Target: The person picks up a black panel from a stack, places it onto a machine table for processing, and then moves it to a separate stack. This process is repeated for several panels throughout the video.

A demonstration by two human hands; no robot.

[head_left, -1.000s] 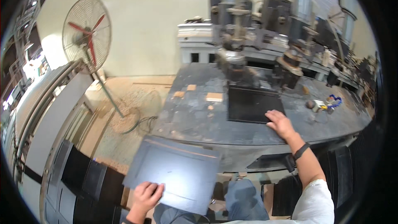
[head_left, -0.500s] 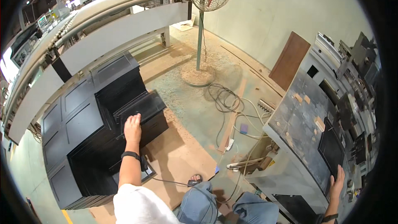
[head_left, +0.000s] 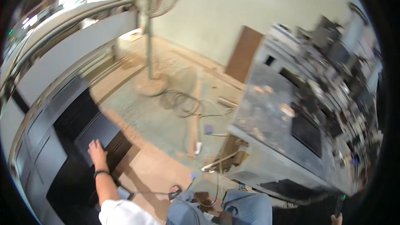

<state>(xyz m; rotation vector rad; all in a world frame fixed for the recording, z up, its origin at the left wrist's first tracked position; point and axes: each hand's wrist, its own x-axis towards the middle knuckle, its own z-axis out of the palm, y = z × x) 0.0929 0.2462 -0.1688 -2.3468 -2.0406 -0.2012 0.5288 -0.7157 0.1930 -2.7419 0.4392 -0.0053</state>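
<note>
the person's two hands are well apart, one at each side of the view. the left hand (head_left: 97,154) reaches down over a dark flat panel (head_left: 100,130) that lies on top of a low stack at the left; its fingers are stretched out and loosely parted near the panel's front edge, and blur hides whether they press on it. a black wristband (head_left: 101,173) circles that wrist, below it a white sleeve (head_left: 125,213). around this low stack stand taller stacks of dark panels (head_left: 46,152), their upper faces catching a grey sheen. the right hand (head_left: 336,219) shows only in part at the lower right edge, just below a slim dark thing (head_left: 339,208); whether it grips that or merely touches it, one cannot tell. another black panel (head_left: 307,133) lies flat on the grey worktable (head_left: 266,118) at the right, with small pale wood pieces (head_left: 286,109) near its far end and a blurred machine (head_left: 329,83) beyond. between the stacks and the worktable, loose cables (head_left: 180,103) curl on the dusty floor (head_left: 129,100), behind them a fan's pole (head_left: 149,50), and a brown board (head_left: 244,54) leans on the wall (head_left: 216,12). the person's knees in blue jeans (head_left: 248,208) show at the lower edge.
</note>
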